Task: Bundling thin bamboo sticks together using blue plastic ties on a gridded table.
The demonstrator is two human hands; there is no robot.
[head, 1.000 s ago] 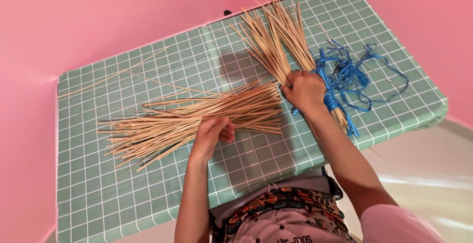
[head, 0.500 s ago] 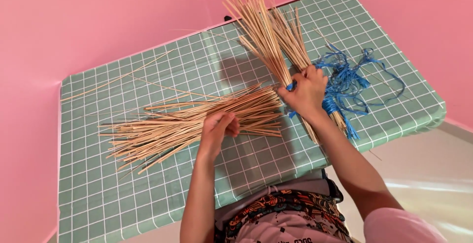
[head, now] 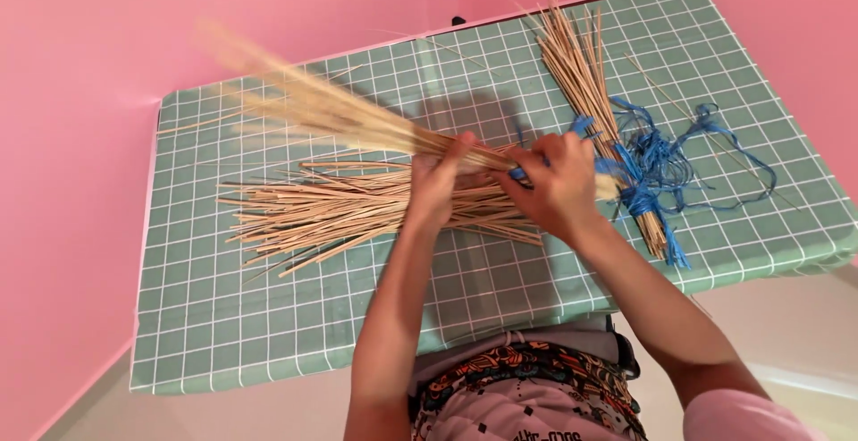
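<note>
A: What's in hand?

B: I see a bundle of thin tan sticks [head: 357,119] lifted above the bench [head: 268,334], fanning up and to the left, its far ends blurred. Both hands meet at its near end, around mid-bench.

A: Grips?

B: Left hand [head: 440,180] is wrapped closed around the bundle's stem. Right hand [head: 556,182] is curled closed on the bundle's end too, with a bit of blue string [head: 518,173] showing at the fingers. I can't tell whether that string is tied round the sticks or just pinched.

A: Under them?

B: A loose pile of sticks [head: 357,209] lies flat on the bench, right below the hands, spread out toward the left.

A: Further out?

B: To the right, a second bunch of sticks [head: 581,75] lies on the bench, running from the far edge toward the near one. A tangle of blue strings [head: 661,159] lies on and beside its lower part. The bench has a green cloth with a white grid. Pink walls [head: 80,182] stand behind and to the left.
</note>
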